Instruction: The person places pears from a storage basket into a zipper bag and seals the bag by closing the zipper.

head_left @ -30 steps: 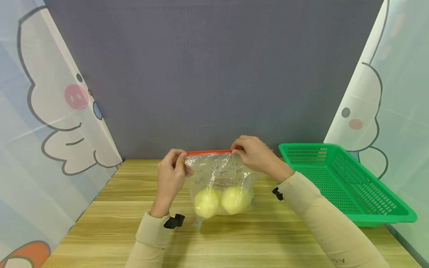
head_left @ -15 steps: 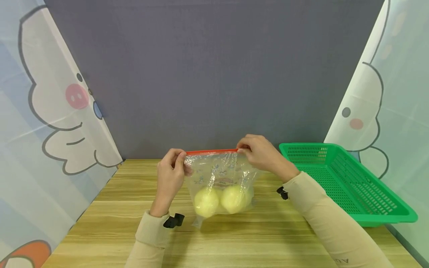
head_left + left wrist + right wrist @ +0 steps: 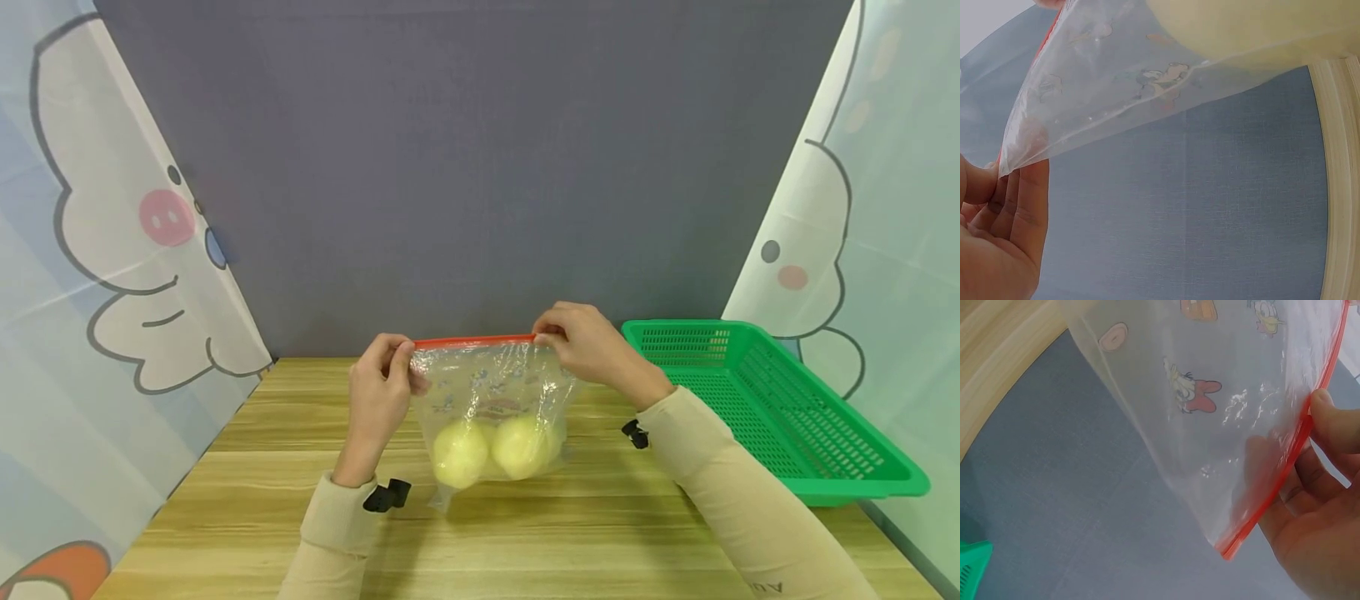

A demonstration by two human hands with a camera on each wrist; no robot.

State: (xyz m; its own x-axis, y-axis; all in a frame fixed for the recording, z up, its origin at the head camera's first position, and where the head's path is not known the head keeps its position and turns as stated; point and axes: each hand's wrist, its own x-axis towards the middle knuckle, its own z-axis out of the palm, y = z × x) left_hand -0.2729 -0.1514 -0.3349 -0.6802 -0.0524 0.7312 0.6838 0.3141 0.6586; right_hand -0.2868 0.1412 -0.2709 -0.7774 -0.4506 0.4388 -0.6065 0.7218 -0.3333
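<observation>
A clear zip bag with a red zip strip along its top and small cartoon prints hangs upright between both hands. Two pale yellow round things, smooth like peeled fruit, sit at its bottom. My left hand pinches the bag's top left corner between thumb and fingers. With thumb and curled fingers, my right hand pinches the red strip on the right side. In the right wrist view the strip's loose end runs past the thumb, with fingers behind the plastic.
A green slotted basket stands at the right of the wooden table. A dark grey cloth wall rises behind the table. Cartoon-printed curtains flank both sides.
My right hand has slid a little to the right along the red strip, mostly in the first half second. The left hand keeps its pinch on the corner.
</observation>
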